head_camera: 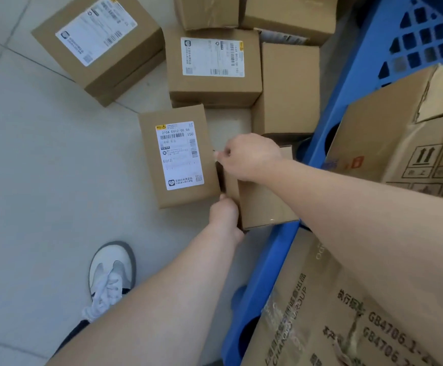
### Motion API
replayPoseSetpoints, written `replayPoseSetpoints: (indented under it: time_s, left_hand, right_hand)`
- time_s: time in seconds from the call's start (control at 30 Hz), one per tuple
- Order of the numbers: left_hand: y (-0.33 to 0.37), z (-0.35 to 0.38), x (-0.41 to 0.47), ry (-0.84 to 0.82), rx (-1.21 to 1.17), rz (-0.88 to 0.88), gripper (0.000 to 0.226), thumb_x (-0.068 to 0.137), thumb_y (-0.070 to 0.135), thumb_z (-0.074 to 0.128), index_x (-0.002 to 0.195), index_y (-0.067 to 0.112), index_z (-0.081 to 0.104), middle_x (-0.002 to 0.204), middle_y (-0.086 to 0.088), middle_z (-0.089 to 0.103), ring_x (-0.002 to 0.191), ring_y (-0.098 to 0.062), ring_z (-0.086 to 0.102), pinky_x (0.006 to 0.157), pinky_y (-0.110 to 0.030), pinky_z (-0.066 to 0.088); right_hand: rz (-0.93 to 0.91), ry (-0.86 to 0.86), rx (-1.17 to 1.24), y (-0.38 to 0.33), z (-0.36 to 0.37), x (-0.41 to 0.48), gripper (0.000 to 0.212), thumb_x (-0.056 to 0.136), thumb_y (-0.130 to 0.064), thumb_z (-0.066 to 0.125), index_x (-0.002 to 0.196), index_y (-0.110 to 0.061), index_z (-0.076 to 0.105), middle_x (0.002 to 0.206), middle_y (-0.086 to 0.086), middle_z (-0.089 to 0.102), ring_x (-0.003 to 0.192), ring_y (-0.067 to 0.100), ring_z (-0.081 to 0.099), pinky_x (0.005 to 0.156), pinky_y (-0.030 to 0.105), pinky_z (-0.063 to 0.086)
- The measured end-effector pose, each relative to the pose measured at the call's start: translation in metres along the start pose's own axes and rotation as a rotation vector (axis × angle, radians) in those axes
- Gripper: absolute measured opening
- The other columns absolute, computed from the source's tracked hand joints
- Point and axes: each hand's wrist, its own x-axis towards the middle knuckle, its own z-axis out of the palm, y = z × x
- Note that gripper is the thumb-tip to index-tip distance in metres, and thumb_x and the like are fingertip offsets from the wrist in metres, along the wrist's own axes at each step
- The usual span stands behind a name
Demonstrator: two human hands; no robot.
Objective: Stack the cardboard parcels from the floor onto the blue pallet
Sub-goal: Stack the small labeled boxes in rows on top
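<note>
Both hands on a small plain brown cardboard box (265, 204). Left hand (225, 215) grips its near left corner; right hand (249, 157) is curled over its far left edge. The box is at the blue plastic pallet (270, 260) edge, overlapping it in view; can't tell if it's off the pale tiled floor (43, 154). Just beside it on the floor is an upright-labelled brown parcel (178, 154), with more labelled parcels (212, 67) behind. Two large printed cartons (400, 133) sit on the pallet.
</note>
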Motion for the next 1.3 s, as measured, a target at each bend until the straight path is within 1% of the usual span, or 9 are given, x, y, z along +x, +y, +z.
replayPoseSetpoints:
  time_s: [0.1,0.27,0.47,0.57,0.67,0.83,0.93,1.17,1.3]
  left_hand:
    - [0.004,0.009,-0.002,-0.026,-0.018,-0.008,0.034,0.101,0.030,0.040,0.127,0.015,0.055,0.114,-0.007,0.066,0.093,-0.025,0.065,0.083,-0.045,0.055]
    - [0.014,0.027,-0.039,-0.049,0.002,0.004,0.028,0.099,0.026,0.045,0.122,0.012,0.055,0.105,-0.010,0.066,0.090,-0.027,0.064,0.086,-0.048,0.054]
    - [0.024,0.049,-0.103,-0.052,0.093,0.048,0.022,0.096,0.026,0.054,0.112,0.012,0.057,0.100,-0.009,0.065,0.081,-0.024,0.063,0.072,-0.041,0.056]
    - [0.033,0.054,-0.135,-0.052,0.127,0.171,0.021,0.093,0.023,0.058,0.110,0.012,0.058,0.096,-0.005,0.066,0.078,-0.021,0.063,0.060,-0.034,0.056]
    - [0.046,0.057,-0.163,-0.027,0.146,0.336,0.033,0.089,0.028,0.063,0.119,0.014,0.056,0.106,-0.005,0.068,0.084,-0.022,0.067,0.057,-0.032,0.057]
    - [0.062,0.056,-0.200,0.019,0.245,0.617,0.037,0.077,0.039,0.068,0.109,0.022,0.058,0.114,-0.003,0.064,0.098,-0.027,0.065,0.084,-0.047,0.056]
    - [0.067,0.058,-0.218,0.039,0.346,0.738,0.065,0.065,0.050,0.061,0.124,0.023,0.054,0.126,-0.002,0.056,0.107,-0.025,0.061,0.090,-0.046,0.053]
    - [0.069,0.071,-0.252,-0.018,0.591,1.079,0.066,0.074,0.055,0.049,0.131,0.021,0.047,0.132,0.002,0.054,0.117,-0.020,0.056,0.099,-0.044,0.047]
    - [0.057,0.084,-0.275,-0.047,0.649,1.235,0.053,0.090,0.042,0.045,0.138,0.019,0.043,0.138,0.003,0.050,0.125,-0.016,0.049,0.106,-0.041,0.041]
  right_hand:
    - [0.029,0.069,0.044,0.009,-0.003,-0.008,0.037,0.096,-0.040,0.037,0.100,-0.014,0.064,0.098,0.005,0.065,0.090,0.026,0.058,0.075,0.034,0.046]
    - [0.096,0.209,0.096,0.020,-0.036,-0.025,0.029,0.094,-0.036,0.040,0.088,-0.016,0.059,0.091,0.005,0.062,0.086,0.027,0.058,0.068,0.030,0.037]
    - [0.221,0.369,0.212,0.031,-0.100,-0.064,0.028,0.091,-0.041,0.050,0.094,-0.017,0.063,0.083,0.002,0.062,0.078,0.023,0.058,0.066,0.033,0.048]
    - [0.244,0.417,0.252,0.034,-0.130,-0.085,0.029,0.089,-0.043,0.053,0.101,-0.019,0.064,0.093,0.001,0.062,0.084,0.023,0.058,0.066,0.033,0.049]
    - [0.217,0.417,0.248,0.038,-0.159,-0.106,0.039,0.092,-0.043,0.049,0.123,-0.021,0.058,0.119,0.005,0.053,0.108,0.026,0.051,0.083,0.040,0.050]
    - [0.196,0.388,0.482,0.050,-0.193,-0.136,0.039,0.097,-0.038,0.040,0.134,-0.027,0.048,0.130,0.004,0.043,0.118,0.026,0.044,0.091,0.036,0.040]
    - [0.167,0.427,0.665,0.055,-0.200,-0.154,0.038,0.099,-0.032,0.037,0.135,-0.022,0.045,0.137,0.001,0.043,0.122,0.022,0.043,0.092,0.032,0.036]
    - [0.122,0.590,0.804,0.067,-0.201,-0.202,0.045,0.101,-0.033,0.032,0.146,-0.026,0.029,0.142,-0.005,0.045,0.127,0.017,0.042,0.094,0.029,0.035]
    - [0.124,0.748,0.748,0.079,-0.198,-0.231,0.043,0.102,-0.029,0.031,0.144,-0.019,0.033,0.137,-0.002,0.050,0.123,0.018,0.046,0.089,0.027,0.035]
